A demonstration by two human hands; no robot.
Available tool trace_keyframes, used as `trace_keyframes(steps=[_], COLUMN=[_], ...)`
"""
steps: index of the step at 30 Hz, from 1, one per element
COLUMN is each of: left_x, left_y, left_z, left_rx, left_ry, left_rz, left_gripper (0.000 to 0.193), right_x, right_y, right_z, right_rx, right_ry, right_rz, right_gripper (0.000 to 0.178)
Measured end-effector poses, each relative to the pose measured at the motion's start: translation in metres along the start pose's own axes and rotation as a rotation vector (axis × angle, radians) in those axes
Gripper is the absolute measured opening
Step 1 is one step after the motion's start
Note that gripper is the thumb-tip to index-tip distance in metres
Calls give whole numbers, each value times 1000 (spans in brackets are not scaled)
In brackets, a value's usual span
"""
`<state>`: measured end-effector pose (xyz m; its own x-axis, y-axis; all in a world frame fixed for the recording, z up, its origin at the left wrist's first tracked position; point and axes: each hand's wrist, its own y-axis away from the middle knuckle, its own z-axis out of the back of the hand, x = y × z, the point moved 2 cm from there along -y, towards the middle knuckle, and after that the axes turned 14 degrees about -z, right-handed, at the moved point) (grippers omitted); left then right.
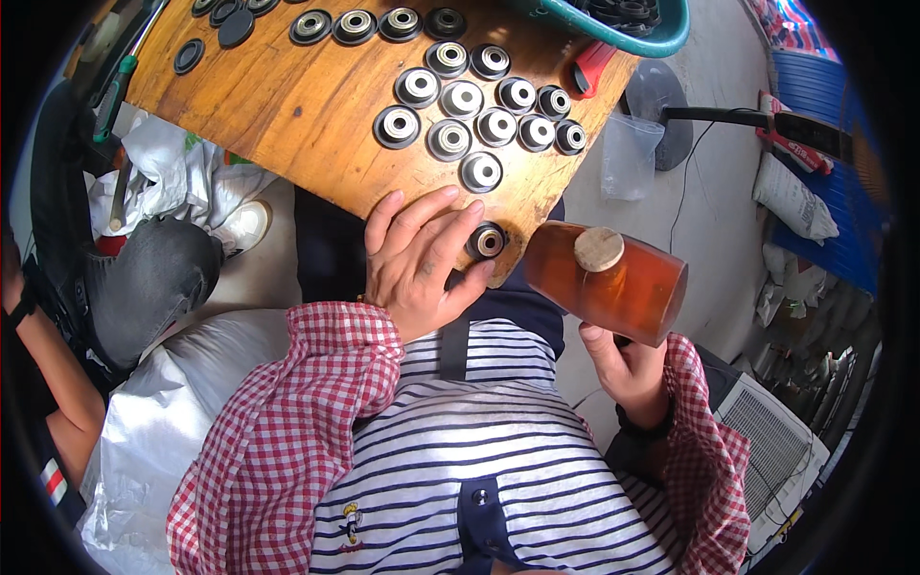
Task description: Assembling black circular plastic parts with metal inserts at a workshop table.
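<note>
My left hand lies on the near corner of the wooden table, fingers spread. Its thumb and index finger bracket a small black wheel with a metal bearing in its middle. To the right, my right hand is closed around a mallet. The mallet has a translucent amber head, and the round wooden end of its handle faces up. Its head hangs just off the table's right edge, apart from the wheel. The grip under the head is mostly hidden. Beyond my left hand stand several similar bearing wheels.
Black rings lie at the table's far left. A teal basin of black parts and a red-handled tool are at the far right. At left are a co-worker's leg and a white sack. A fan stands at right.
</note>
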<state>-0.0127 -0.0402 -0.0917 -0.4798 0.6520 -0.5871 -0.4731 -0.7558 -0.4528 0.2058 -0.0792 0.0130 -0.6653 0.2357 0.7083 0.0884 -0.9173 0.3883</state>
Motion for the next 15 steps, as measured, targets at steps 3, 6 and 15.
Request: trace_keyframes(steps=[3, 6, 15], left_x=[4, 5, 7], left_y=[5, 6, 12], left_z=[-3, -5, -7], left_rx=[68, 22, 28], left_ry=[37, 107, 99], left_rz=[-41, -73, -88], left_gripper=[79, 95, 107], right_x=[2, 20, 38], right_y=[-8, -11, -13], right_z=[-1, -4, 9], right_rx=[140, -94, -106], right_ry=[61, 86, -111], right_rz=[-224, 93, -15], right_gripper=[15, 14, 23])
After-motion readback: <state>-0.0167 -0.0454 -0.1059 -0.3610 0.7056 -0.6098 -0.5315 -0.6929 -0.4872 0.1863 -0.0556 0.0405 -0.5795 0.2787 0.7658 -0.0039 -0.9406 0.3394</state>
